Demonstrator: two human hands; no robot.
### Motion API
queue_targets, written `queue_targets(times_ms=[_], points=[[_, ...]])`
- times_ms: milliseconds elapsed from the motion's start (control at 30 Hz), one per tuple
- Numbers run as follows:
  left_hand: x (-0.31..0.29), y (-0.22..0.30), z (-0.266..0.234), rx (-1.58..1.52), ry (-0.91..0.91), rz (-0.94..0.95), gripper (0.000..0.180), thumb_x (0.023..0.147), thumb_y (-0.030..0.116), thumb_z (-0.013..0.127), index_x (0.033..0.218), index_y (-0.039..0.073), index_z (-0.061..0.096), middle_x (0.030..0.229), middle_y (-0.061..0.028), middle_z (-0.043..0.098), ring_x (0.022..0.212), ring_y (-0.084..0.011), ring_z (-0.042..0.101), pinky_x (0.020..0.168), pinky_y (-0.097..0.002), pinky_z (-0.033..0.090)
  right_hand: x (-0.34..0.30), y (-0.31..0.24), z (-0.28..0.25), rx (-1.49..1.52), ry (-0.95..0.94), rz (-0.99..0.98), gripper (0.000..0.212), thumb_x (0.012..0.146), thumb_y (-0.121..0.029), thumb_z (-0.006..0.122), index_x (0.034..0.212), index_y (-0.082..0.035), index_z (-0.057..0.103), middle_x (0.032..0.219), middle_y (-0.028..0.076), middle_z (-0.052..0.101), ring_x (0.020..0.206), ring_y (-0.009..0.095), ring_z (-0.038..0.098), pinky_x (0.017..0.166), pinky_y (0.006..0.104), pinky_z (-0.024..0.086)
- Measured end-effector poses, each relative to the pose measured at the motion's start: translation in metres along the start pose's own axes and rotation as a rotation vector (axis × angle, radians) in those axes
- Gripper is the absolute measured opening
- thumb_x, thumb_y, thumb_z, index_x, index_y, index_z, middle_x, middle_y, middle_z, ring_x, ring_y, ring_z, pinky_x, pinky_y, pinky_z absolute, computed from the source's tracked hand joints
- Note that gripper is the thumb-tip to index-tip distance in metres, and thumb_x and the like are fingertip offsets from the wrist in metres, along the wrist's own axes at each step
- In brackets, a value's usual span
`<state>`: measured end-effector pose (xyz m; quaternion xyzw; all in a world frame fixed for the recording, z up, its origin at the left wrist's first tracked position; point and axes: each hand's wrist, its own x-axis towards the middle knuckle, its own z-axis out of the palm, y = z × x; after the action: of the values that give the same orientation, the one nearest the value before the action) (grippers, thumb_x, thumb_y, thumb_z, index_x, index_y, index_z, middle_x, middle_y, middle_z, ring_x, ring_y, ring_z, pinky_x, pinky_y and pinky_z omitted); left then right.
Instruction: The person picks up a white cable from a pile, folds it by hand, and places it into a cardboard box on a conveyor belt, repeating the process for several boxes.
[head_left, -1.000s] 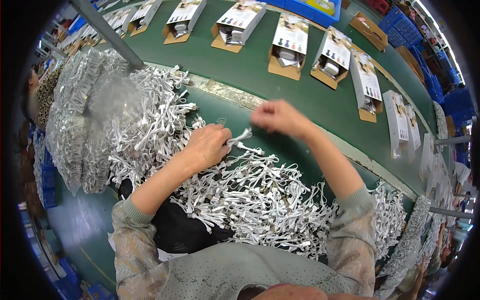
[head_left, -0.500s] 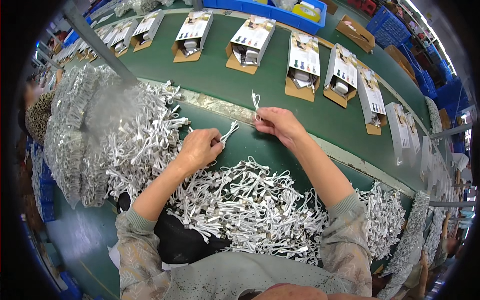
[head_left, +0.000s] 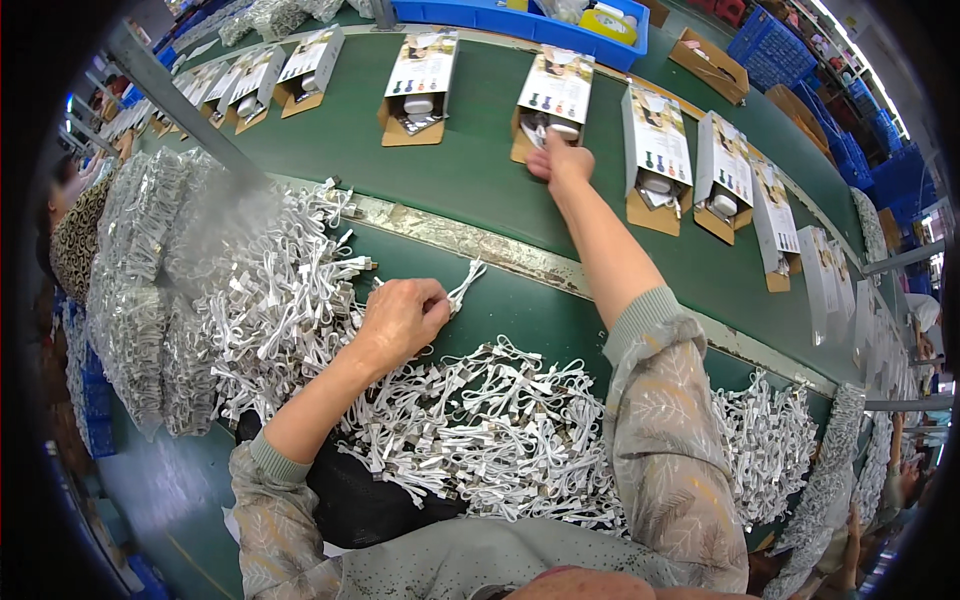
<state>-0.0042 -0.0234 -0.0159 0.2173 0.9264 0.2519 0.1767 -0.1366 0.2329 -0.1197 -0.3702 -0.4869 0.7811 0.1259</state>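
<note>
My right hand (head_left: 562,162) reaches across to the mouth of an open white carton (head_left: 558,85) on the green conveyor belt. Its fingers are closed at the brown flap, beside a white part in the carton; the bundled USB cable they pinch is mostly hidden by the hand and box. Nearer to me, my left hand (head_left: 405,315) is closed on another white USB cable (head_left: 466,282), whose looped end sticks out past the thumb. Below and beside it lie large heaps of the same white cables (head_left: 500,425) on the green table.
Similar cartons (head_left: 657,140) with open flaps line the belt left and right. A worn metal rail (head_left: 470,243) divides belt and table. Clear bags of cables (head_left: 135,290) stack at left, by a grey post (head_left: 185,95). A blue tray (head_left: 520,20) lies beyond the belt.
My right hand has moved forward from above the rail to the carton's mouth with its cable. The cartons have shifted right along the belt. My left hand has barely moved.
</note>
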Motion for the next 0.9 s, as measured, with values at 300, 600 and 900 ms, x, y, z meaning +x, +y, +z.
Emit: queue_targets(times_ms=[300,600,900], points=[[0.087,0.005,-0.016,0.242,0.450,-0.012,0.020,0.077,0.020,0.059,0.071,0.004,0.067,0.069,-0.0178,0.064,0.068,-0.0348,0.063,0.066,-0.0429,0.051,-0.147,-0.039,-0.078,-1.143,-0.828,-0.294,0.042,0.084,-0.041,0.060,0.079,0.000,0.063,0.066,0.014,0.064,0.061,0.025,0.064,0.061,0.0374,0.049],[0.192,-0.019,-0.006,0.129,0.409,-0.106,0.026,0.077,0.022,0.059,0.086,-0.002,0.064,0.093,-0.0251,0.063,0.091,-0.0414,0.060,0.082,-0.0466,0.047,-0.225,-0.020,-0.120,-1.305,-1.129,-0.469,0.046,0.075,-0.028,0.069,0.109,-0.001,0.050,0.097,0.021,0.060,0.088,0.038,0.059,0.077,0.0451,0.048],[0.054,0.010,-0.008,-0.009,-0.219,0.269,0.050,0.073,0.021,0.068,0.117,0.002,0.056,0.115,-0.0207,0.059,0.098,-0.0313,0.061,0.085,-0.0383,0.049,-0.176,-0.014,-0.094,-0.804,-0.784,-0.116,0.022,0.084,-0.022,0.063,0.089,-0.001,0.064,0.069,0.003,0.061,0.060,0.010,0.055,0.055,0.0255,0.045]])
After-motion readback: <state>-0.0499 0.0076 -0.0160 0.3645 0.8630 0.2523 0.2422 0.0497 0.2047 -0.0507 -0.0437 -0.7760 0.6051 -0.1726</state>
